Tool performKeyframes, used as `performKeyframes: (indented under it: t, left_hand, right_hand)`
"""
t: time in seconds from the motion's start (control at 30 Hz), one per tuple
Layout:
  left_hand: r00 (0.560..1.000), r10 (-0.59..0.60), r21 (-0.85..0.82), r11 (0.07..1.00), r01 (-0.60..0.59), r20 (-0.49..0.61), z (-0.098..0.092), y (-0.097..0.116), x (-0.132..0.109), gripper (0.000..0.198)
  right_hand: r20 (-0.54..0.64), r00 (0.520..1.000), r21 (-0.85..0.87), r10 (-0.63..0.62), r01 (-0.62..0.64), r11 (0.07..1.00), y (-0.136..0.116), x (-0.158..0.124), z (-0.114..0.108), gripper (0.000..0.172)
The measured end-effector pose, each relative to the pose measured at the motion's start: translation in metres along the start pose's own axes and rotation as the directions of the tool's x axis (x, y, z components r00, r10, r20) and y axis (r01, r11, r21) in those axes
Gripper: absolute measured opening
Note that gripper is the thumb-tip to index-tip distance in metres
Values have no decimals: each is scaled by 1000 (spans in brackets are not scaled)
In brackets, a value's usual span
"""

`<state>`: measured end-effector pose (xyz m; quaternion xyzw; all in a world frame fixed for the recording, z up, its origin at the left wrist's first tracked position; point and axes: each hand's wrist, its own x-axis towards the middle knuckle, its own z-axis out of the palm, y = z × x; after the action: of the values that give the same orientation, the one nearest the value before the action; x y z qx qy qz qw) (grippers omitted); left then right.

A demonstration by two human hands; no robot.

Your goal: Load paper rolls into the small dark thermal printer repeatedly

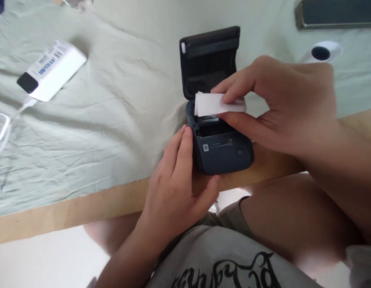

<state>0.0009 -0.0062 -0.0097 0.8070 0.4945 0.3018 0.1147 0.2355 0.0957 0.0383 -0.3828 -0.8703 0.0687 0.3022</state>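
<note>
A small dark-blue portable printer (221, 154) sits at the table's front edge, its black lid (209, 60) raised and its paper bay exposed. Around the printer's left side and front corner rests my left hand (176, 176), fingers along the side and thumb at the front edge. My right hand (263, 100) pinches a white paper roll (211, 105) between thumb and fingers, over the open bay. Part of the roll is hidden by the fingers, and I cannot tell whether it touches the bay's inside.
On the pale green cloth (113, 100) at left lies a white device (58, 70) with a label and a white cable (5, 136). Another white roll (322, 53) with a dark core and a dark box (338, 15) are at upper right. A wooden edge (83, 206) runs along the front.
</note>
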Motion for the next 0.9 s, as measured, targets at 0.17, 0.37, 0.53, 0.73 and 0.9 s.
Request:
performKeyframes:
  t: [0.17,0.37,0.53,0.73,0.9]
  left_hand:
    - [1000,18,-23,1000,-18,6,-1,1,1,74]
    - [1000,2,-41,999,-2,6,0,1,0,75]
    - [1000,22,-151,988,-22,2,-2,-2,-1,79]
    - [996,56,-147,988,-46,64,-6,-2,-1,56]
    - [995,24,-135,991,-11,93,-9,2,1,55]
  right_hand:
    - [42,998,-4,55,-55,998,14,5,2,19]
    - [118,975,191,191,-211,959,23,-12,0,34]
    - [109,966,268,235,-257,929,27,-29,1,50]
    - [116,979,264,170,-195,945,14,-28,-6,49]
    - [-7,1000,60,5,-5,998,19,-16,-11,22]
